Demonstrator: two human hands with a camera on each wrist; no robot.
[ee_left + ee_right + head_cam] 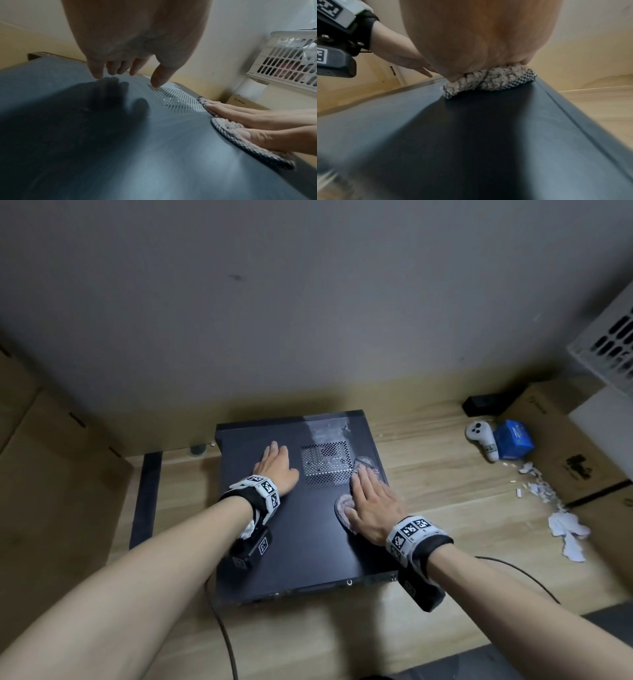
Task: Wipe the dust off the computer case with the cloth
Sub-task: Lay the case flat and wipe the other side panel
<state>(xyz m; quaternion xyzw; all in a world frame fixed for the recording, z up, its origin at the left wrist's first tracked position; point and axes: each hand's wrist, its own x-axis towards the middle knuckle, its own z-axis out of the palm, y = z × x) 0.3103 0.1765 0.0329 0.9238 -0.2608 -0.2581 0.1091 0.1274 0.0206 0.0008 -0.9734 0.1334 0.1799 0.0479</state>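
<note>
Left hand [276, 470]: fingers straight, flat on the computer case [298, 529], bracing its left half.
Computer case: lies flat on the wooden floor [445, 484], by the wall.
Vent grille [327, 462]: cloth fibres may snag here.
Right hand [373, 506]: flat, pressing the cloth [344, 508] near the case's right edge; it may slip off.

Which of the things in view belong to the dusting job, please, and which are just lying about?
In use:
- computer case, lying flat on the floor
- cloth, pressed flat on the case under the right hand
- left hand, resting flat on the case

Lying about:
- white controller
- blue box
- torn paper scraps
- cardboard box
- white basket
</note>
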